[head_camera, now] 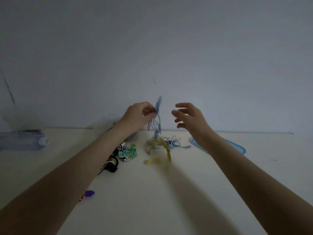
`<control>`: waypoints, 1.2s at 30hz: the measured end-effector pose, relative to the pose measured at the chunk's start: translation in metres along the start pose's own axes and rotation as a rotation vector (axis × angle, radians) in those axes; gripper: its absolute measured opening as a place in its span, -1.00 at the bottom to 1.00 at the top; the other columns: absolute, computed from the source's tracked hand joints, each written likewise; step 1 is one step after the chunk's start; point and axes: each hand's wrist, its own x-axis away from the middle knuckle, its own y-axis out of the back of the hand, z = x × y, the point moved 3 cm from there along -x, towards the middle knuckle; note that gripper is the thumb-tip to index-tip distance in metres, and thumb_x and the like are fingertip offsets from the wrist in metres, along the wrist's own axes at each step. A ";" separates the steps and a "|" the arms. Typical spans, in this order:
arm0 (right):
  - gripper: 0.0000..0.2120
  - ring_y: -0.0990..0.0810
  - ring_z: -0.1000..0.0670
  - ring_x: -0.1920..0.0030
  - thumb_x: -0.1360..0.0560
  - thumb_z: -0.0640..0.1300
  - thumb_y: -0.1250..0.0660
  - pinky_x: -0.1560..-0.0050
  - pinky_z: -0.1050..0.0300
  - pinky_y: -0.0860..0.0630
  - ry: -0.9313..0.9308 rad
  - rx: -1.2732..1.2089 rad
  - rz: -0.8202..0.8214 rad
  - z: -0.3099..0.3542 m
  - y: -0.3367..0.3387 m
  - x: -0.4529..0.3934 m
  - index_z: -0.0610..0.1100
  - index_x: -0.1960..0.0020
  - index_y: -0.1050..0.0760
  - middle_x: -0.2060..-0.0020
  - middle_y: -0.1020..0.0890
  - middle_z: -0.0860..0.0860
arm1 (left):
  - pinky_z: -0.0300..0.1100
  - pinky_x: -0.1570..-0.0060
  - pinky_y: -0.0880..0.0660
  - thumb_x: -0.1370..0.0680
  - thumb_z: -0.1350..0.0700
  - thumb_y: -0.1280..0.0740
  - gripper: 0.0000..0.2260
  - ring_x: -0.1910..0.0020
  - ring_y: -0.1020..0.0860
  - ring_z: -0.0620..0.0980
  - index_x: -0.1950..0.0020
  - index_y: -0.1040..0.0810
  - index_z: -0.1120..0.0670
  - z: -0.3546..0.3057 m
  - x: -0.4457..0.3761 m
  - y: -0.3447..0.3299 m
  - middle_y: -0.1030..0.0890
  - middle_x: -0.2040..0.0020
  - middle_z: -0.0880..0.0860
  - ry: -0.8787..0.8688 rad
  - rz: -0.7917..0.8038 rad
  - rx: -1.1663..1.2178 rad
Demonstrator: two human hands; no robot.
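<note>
Two hands raised near the far edge of the table (169,192). Left hand (138,116): fingertips pinch one blue cable (158,116), long axis near vertical, blurred top pointing up, lower end in a tangle with one yellow cable (166,150). Right hand (189,117): fingers spread, holding nothing. One green cable bundle (130,152) left of the tangle.

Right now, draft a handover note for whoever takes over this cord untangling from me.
Left hand: fingers pinch the blue cord and hold it up above the table.
Right hand: open, in the air beside the cord, holding nothing.
Things: the blue cord's lower part runs down into a tangle with the yellow cord on the table.
Done: a green cord bundle lies apart to the left, seemingly already separated.
Left: blue and yellow look not yet parted; probably work the blue one free.
</note>
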 end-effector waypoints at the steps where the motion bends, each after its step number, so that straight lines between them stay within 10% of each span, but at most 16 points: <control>1: -0.74 -0.55 0.02 0.22 -0.52 -0.18 -0.31 0.26 0.24 -0.51 -0.071 -0.079 0.038 0.000 0.002 0.001 -0.19 -0.19 -0.43 0.05 -0.58 -0.09 | -0.31 0.06 -0.44 -0.52 0.21 -0.33 -0.95 0.13 -0.55 -0.09 0.04 -0.53 0.10 -0.005 -0.003 0.005 -0.60 0.12 0.00 0.021 -0.048 0.101; 16: -0.64 -0.52 0.02 0.34 -0.63 -0.02 -0.07 0.32 0.23 -0.41 -0.395 -0.206 0.375 -0.017 0.010 0.011 -0.20 0.03 -0.56 0.14 -0.66 -0.10 | -0.31 0.17 -0.57 -0.56 0.26 -0.25 -0.91 0.25 -0.57 -0.08 0.10 -0.52 0.16 -0.053 -0.005 -0.021 -0.61 0.21 0.06 0.221 0.003 0.788; 21: -0.69 -0.28 0.09 0.56 -0.61 -0.05 -0.12 0.60 0.32 -0.25 -0.508 -0.064 0.324 -0.029 0.043 0.022 -0.20 0.16 -0.49 0.49 -0.43 -0.02 | -0.32 0.25 -0.58 -0.53 0.26 -0.31 -0.94 0.36 -0.58 -0.11 0.14 -0.52 0.19 -0.048 -0.001 -0.054 -0.60 0.22 0.09 0.326 0.073 0.749; 25: -0.73 -0.28 0.12 0.57 -0.58 -0.09 -0.22 0.55 0.33 -0.19 -0.539 0.375 0.371 -0.047 0.073 0.026 -0.20 0.22 -0.53 0.51 -0.44 0.01 | -0.24 0.35 -0.59 -0.50 0.34 -0.33 -0.87 0.42 -0.57 -0.01 0.22 -0.44 0.22 -0.035 0.015 -0.098 -0.54 0.26 0.17 0.518 0.175 0.720; 30: -0.85 -0.39 0.13 0.58 -0.52 -0.18 -0.30 0.57 0.34 -0.32 -0.593 0.589 0.403 -0.065 0.084 0.028 -0.27 0.12 -0.57 0.35 -0.58 -0.09 | 0.13 -0.01 -0.56 -0.42 0.30 -0.43 -0.78 0.06 -0.62 0.22 0.20 -0.39 0.12 -0.004 0.019 -0.134 -0.57 0.06 0.23 0.575 0.198 0.431; 36: -0.86 -0.43 0.16 0.61 -0.51 -0.28 -0.27 0.61 0.36 -0.30 -0.358 0.705 0.092 -0.047 0.107 0.006 -0.32 0.10 -0.59 0.35 -0.67 -0.03 | 0.05 -0.03 -0.57 -0.51 0.24 -0.30 -0.89 0.07 -0.64 0.17 0.18 -0.41 0.12 0.005 0.010 -0.130 -0.60 0.11 0.17 0.534 0.287 0.145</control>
